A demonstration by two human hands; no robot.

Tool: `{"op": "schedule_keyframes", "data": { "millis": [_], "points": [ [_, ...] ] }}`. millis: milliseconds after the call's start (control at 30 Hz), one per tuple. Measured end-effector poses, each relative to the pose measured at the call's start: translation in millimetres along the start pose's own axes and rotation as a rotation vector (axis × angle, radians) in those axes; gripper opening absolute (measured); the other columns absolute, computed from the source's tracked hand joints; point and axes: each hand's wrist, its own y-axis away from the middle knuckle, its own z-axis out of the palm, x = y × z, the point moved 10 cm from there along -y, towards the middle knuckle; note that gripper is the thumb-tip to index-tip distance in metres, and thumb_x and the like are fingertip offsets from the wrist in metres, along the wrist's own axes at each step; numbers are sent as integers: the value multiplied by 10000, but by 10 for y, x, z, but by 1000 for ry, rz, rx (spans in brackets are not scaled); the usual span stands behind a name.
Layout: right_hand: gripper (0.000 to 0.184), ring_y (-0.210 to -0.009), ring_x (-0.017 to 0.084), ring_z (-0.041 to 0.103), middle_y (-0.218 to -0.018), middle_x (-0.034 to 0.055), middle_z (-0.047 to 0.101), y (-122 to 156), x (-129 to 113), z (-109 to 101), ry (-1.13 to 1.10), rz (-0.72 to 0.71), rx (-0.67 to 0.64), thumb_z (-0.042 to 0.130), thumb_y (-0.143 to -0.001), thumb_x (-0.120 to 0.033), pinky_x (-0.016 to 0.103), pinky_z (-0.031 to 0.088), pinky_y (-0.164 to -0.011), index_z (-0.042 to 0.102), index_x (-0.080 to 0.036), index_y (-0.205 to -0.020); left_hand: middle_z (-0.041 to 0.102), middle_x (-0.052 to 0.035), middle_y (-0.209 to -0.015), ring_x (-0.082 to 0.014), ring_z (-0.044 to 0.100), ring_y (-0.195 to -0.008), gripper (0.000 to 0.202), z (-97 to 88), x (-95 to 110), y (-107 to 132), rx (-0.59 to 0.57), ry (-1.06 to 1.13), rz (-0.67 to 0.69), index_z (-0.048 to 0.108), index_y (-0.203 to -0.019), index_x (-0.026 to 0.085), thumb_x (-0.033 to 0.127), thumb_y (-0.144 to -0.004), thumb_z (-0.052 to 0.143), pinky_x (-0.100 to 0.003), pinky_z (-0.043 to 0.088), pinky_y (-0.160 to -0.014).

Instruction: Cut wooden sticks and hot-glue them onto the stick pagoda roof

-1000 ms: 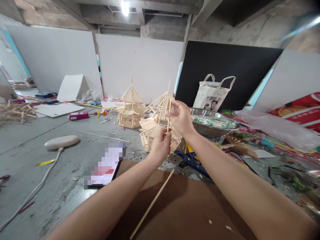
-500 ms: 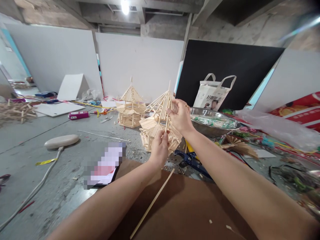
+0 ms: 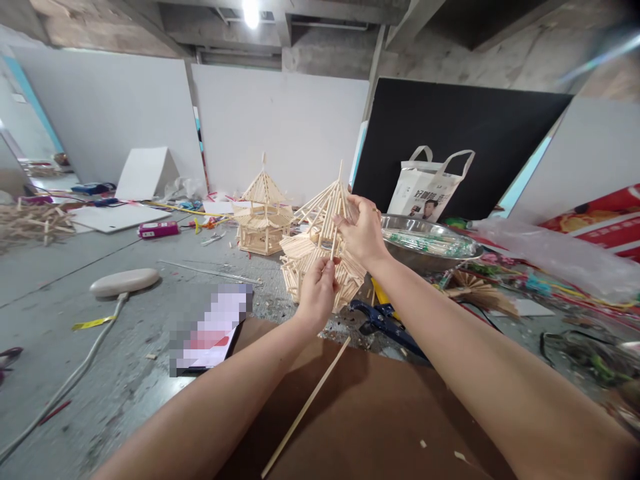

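A pagoda model made of thin wooden sticks stands on the grey floor in front of me. My left hand pinches the lower end of one thin stick laid up against the model's sloping roof. My right hand has its fingers closed on the upper part of the same stick, near the roof's peak. A second, similar stick pagoda stands farther back to the left.
A brown board with a long loose stick lies under my arms. Blue pliers lie right of the model, a phone to the left. Behind are a metal bowl, a white bag and a stick pile.
My left hand has slid slightly up and left along the stick's lower end. The right hand stays at the roof peak. The model has not moved.
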Motion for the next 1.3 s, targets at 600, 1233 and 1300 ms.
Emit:
{"op": "schedule_keyframes", "data": {
  "millis": [600,1233,1300],
  "points": [
    [423,-1052,238,445,-1084,126,531,-9,25,9,38,52,-20,610,-646,-294,390,303,-923,511,-127,-1022,404,87,-485,-21,303,-282,226,12,123,-105,-70,-50,-35,412,-1033,190,253,-819,380,-154,220,-310],
    [362,-1069,237,425,-1072,89,523,-10,10,27,51,55,-33,572,-669,-273,406,311,-909,498,-166,-1008,465,51,-523,-25,385,-313,144,5,121,-240,-60,264,-216,523,-816,152,268,-731,537,-161,241,-323],
    [367,-1070,236,424,-1073,93,522,-11,11,29,54,61,-38,570,-669,-270,406,311,-911,496,-159,-1010,456,51,-513,-20,369,-307,141,17,70,-255,-69,289,-285,544,-803,150,270,-732,534,-158,229,-319]
  ]
}}
